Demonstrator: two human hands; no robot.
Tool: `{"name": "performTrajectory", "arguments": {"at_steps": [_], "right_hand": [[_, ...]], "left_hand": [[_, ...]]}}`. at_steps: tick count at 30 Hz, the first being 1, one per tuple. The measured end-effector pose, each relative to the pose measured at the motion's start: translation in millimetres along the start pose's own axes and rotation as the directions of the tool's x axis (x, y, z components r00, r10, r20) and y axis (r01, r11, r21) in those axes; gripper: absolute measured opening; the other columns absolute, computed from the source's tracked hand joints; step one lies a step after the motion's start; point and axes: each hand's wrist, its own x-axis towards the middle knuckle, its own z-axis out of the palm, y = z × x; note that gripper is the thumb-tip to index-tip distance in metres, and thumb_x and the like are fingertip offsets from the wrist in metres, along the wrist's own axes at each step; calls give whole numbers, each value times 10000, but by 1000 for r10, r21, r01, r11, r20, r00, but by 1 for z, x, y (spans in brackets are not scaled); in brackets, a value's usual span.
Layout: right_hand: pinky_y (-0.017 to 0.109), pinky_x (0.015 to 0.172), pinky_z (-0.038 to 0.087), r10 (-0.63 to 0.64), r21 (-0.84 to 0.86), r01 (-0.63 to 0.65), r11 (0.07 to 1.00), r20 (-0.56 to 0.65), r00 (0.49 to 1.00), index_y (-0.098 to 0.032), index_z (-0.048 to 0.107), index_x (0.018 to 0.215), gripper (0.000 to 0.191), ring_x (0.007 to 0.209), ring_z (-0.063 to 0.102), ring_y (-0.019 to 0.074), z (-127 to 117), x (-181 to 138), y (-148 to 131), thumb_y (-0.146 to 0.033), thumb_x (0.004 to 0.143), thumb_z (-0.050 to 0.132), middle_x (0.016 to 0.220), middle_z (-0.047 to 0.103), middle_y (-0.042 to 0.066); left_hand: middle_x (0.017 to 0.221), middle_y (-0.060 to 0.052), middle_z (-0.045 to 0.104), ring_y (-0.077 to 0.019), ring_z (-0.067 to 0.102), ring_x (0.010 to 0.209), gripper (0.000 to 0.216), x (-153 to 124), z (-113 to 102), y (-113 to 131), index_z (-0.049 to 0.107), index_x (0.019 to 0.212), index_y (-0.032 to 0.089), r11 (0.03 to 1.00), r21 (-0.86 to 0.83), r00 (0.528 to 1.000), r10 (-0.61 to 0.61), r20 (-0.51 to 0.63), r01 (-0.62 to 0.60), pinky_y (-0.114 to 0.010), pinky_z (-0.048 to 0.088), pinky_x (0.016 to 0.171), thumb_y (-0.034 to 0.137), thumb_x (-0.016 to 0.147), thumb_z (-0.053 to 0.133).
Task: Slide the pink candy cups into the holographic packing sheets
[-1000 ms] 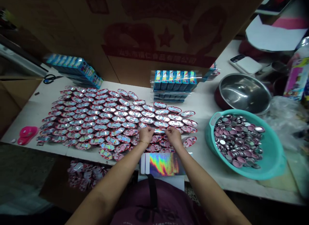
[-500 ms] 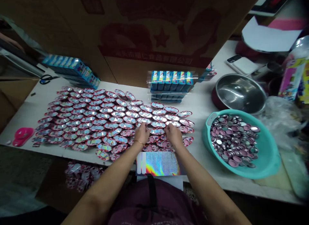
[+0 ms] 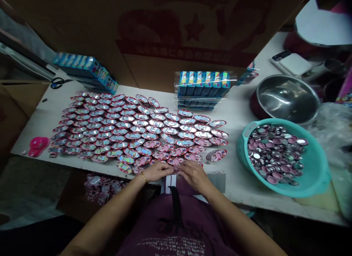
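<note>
Several rows of pink-rimmed oval pieces with shiny foil faces (image 3: 132, 129) cover the white table (image 3: 236, 109). Both my hands have come together at the table's near edge, just below the front row. My left hand (image 3: 156, 171), with a thin bracelet at the wrist, has its fingers curled into a pinch. My right hand (image 3: 194, 175) has its fingers pressed together and meets the left fingertips. What they hold is too small to make out. A shiny sheet (image 3: 217, 177) lies under my right hand, mostly covered.
A teal basin (image 3: 316, 182) at the right holds several round pink and silver pieces (image 3: 275, 153). Behind it stands a steel bowl (image 3: 286, 98). Blue boxes (image 3: 203, 89) stand before a cardboard wall (image 3: 165, 28), with more at the left (image 3: 88, 72). Scissors (image 3: 59, 82) and a pink tool (image 3: 38, 145) lie far left.
Both hands have drawn back from the middle rows of oval pieces to the near edge of the table, over the shiny sheet. The view has tilted slightly.
</note>
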Motion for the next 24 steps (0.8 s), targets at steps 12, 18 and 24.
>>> {"name": "performTrajectory", "arguments": {"at_steps": [12, 18, 24], "right_hand": [[250, 637, 338, 95, -251, -144, 957, -197, 976, -186, 640, 782, 292, 637, 543, 140, 36, 36, 48, -359, 876, 425, 644, 633, 37], [268, 704, 354, -30, -187, 8, 982, -114, 993, -225, 589, 1039, 236, 791, 516, 151, 29, 28, 38, -290, 877, 430, 868, 610, 48], [347, 719, 371, -125, -382, 102, 918, -35, 992, -145, 522, 1144, 324, 855, 462, 214, 52, 13, 26, -138, 830, 443, 1002, 573, 113]], "left_hand": [[699, -10, 622, -117, 516, 637, 313, 25, -2, -9, 661, 802, 138, 989, 134, 942, 105, -317, -65, -202, 384, 598, 411, 735, 522], [628, 6, 576, -99, 473, 548, 377, 37, 1, -30, 629, 826, 114, 974, -227, 914, -117, -389, 28, -196, 363, 508, 456, 716, 515], [600, 5, 562, -87, 443, 518, 358, 31, 13, -37, 628, 729, 118, 963, -265, 889, -166, -428, 52, -190, 340, 483, 462, 687, 542]]}}
